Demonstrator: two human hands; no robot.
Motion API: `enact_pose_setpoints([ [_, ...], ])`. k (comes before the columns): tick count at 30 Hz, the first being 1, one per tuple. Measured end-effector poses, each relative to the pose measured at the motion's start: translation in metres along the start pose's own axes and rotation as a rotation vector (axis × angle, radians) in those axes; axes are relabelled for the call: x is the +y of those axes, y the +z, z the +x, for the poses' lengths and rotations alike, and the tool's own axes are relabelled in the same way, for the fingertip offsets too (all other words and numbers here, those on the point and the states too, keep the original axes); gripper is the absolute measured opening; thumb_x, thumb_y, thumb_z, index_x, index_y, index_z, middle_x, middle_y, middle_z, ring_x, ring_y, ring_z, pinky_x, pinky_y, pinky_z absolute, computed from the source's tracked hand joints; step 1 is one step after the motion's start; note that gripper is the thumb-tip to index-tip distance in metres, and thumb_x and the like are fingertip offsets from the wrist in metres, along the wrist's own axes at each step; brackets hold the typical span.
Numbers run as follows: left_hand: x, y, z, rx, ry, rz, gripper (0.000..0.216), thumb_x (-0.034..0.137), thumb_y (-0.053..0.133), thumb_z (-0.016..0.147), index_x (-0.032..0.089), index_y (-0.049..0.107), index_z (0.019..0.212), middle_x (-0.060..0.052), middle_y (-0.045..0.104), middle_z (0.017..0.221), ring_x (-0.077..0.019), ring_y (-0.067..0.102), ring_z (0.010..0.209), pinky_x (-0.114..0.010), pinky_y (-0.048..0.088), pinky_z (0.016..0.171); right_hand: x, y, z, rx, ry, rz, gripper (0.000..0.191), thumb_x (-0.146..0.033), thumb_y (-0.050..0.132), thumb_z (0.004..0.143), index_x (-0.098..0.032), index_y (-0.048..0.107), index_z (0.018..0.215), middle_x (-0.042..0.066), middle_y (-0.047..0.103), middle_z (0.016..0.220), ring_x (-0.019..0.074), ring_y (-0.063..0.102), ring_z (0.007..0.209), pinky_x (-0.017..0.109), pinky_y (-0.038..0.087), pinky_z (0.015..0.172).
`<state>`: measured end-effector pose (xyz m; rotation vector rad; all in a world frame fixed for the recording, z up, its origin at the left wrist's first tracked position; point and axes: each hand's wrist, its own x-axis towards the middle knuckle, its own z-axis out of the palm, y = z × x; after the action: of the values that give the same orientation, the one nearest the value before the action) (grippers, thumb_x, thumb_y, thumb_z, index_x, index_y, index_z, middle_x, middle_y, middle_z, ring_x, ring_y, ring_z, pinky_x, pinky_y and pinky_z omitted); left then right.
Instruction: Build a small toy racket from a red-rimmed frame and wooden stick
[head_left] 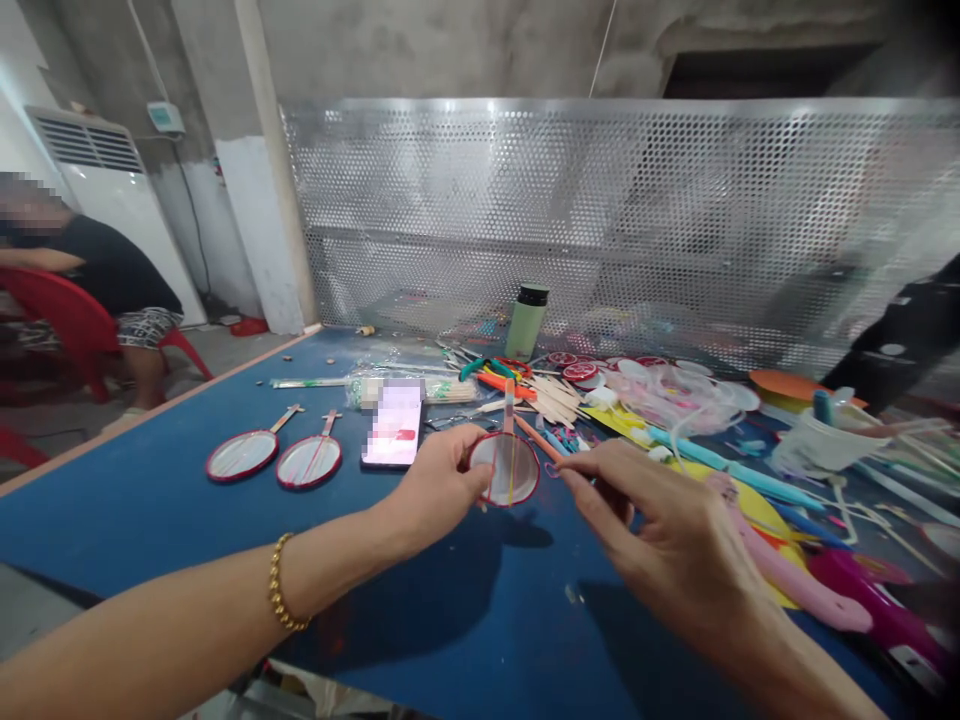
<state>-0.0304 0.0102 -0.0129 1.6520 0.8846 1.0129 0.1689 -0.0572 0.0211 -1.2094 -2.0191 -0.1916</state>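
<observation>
My left hand [439,487] is closed on the rim of a small round red-edged disc [510,470] with a wooden stick across it, held upright just above the blue table [187,520]. A beaded gold bracelet [281,597] sits on that wrist. My right hand [660,525] is to the right of the disc, fingers pinched on a thin orange stick [536,437] that points up-left toward the disc. Two finished stick-and-disc pieces [274,455] lie flat on the table to the left.
A phone [394,428] lies behind my left hand, a green flask [526,322] farther back. Sticks, scissors, red discs, plastic bags and pink and teal tools crowd the right side. A perforated metal screen [600,210] backs the table. A person sits on a red chair [67,320] at left.
</observation>
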Motion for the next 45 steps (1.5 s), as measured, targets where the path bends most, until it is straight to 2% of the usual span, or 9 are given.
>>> enact_pose_setpoints([
  [4, 0.000, -0.003, -0.001, 0.060, 0.119, 0.146, 0.015, 0.003, 0.053, 0.077, 0.015, 0.062, 0.080, 0.003, 0.052, 0.071, -0.0126, 0.043, 0.067, -0.025, 0.032, 0.062, 0.006, 0.007, -0.001, 0.132, 0.018, -0.030, 0.009, -0.021, 0.059, 0.096, -0.021, 0.067, 0.092, -0.002, 0.060, 0.074, 0.0106, 0.055, 0.062, 0.024, 0.042, 0.059],
  [10, -0.001, 0.007, -0.014, 0.008, 0.272, 0.282, 0.021, 0.009, 0.049, 0.087, 0.018, 0.064, 0.097, 0.000, 0.065, 0.087, -0.0153, 0.056, 0.078, -0.026, 0.040, 0.070, -0.008, 0.027, -0.009, 0.041, -0.001, 0.006, 0.015, -0.020, 0.054, 0.098, -0.021, 0.066, 0.090, 0.001, 0.065, 0.082, 0.0124, 0.060, 0.068, 0.025, 0.043, 0.061],
  [16, -0.004, 0.016, -0.021, 0.015, 0.254, 0.301, 0.022, 0.007, 0.050, 0.083, 0.019, 0.063, 0.096, 0.001, 0.066, 0.083, -0.0143, 0.059, 0.074, -0.025, 0.042, 0.066, -0.004, 0.033, -0.014, 0.098, 0.060, -0.019, 0.014, -0.023, 0.057, 0.096, -0.022, 0.066, 0.086, 0.000, 0.068, 0.079, 0.0130, 0.064, 0.067, 0.024, 0.044, 0.060],
  [22, -0.006, 0.019, -0.024, 0.014, 0.249, 0.337, 0.019, 0.013, 0.052, 0.087, 0.019, 0.065, 0.099, 0.000, 0.068, 0.082, -0.0149, 0.060, 0.071, -0.026, 0.043, 0.065, -0.003, 0.034, -0.014, 0.110, 0.097, -0.054, 0.014, -0.025, 0.059, 0.092, -0.022, 0.066, 0.080, -0.001, 0.069, 0.075, 0.0135, 0.065, 0.063, 0.025, 0.044, 0.055],
  [30, -0.004, 0.017, -0.023, 0.001, 0.247, 0.415, 0.022, 0.009, 0.051, 0.085, 0.019, 0.066, 0.098, -0.002, 0.069, 0.085, -0.0160, 0.060, 0.074, -0.026, 0.042, 0.066, -0.007, 0.028, -0.010, 0.050, 0.206, 0.049, 0.019, -0.029, 0.058, 0.090, -0.021, 0.061, 0.073, -0.002, 0.061, 0.062, 0.0115, 0.056, 0.051, 0.023, 0.041, 0.048],
  [36, 0.001, 0.014, -0.023, -0.060, 0.249, 0.410, 0.027, 0.008, 0.050, 0.082, 0.019, 0.067, 0.100, -0.002, 0.068, 0.082, -0.0155, 0.057, 0.071, -0.027, 0.040, 0.065, 0.007, 0.019, -0.005, 0.166, 0.278, 0.033, 0.016, -0.030, 0.059, 0.083, -0.022, 0.059, 0.070, -0.002, 0.058, 0.058, 0.0117, 0.053, 0.048, 0.023, 0.041, 0.046],
  [40, 0.010, 0.011, -0.021, -0.080, 0.243, 0.300, 0.023, 0.009, 0.052, 0.082, 0.018, 0.067, 0.097, -0.002, 0.068, 0.085, -0.0155, 0.057, 0.076, -0.027, 0.042, 0.069, 0.019, 0.013, -0.003, -0.012, 0.408, 0.204, 0.016, -0.033, 0.060, 0.081, -0.020, 0.061, 0.072, -0.003, 0.057, 0.058, 0.0119, 0.053, 0.050, 0.023, 0.040, 0.045],
  [43, 0.015, 0.007, -0.017, -0.168, 0.133, 0.097, 0.017, 0.015, 0.056, 0.080, 0.016, 0.066, 0.094, -0.002, 0.065, 0.079, -0.0151, 0.057, 0.071, -0.027, 0.044, 0.066, 0.024, 0.011, -0.002, -0.203, 0.470, 0.432, 0.022, -0.038, 0.059, 0.085, -0.020, 0.060, 0.072, -0.005, 0.053, 0.055, 0.0097, 0.048, 0.046, 0.021, 0.037, 0.042],
  [45, 0.017, 0.002, -0.013, -0.210, 0.038, -0.051, 0.016, 0.021, 0.060, 0.078, 0.014, 0.064, 0.093, -0.001, 0.062, 0.075, -0.0139, 0.057, 0.065, -0.026, 0.045, 0.062, 0.025, 0.009, 0.000, -0.248, 0.491, 0.504, 0.025, -0.042, 0.059, 0.088, -0.020, 0.062, 0.076, -0.005, 0.053, 0.054, 0.0094, 0.048, 0.044, 0.021, 0.038, 0.042],
])
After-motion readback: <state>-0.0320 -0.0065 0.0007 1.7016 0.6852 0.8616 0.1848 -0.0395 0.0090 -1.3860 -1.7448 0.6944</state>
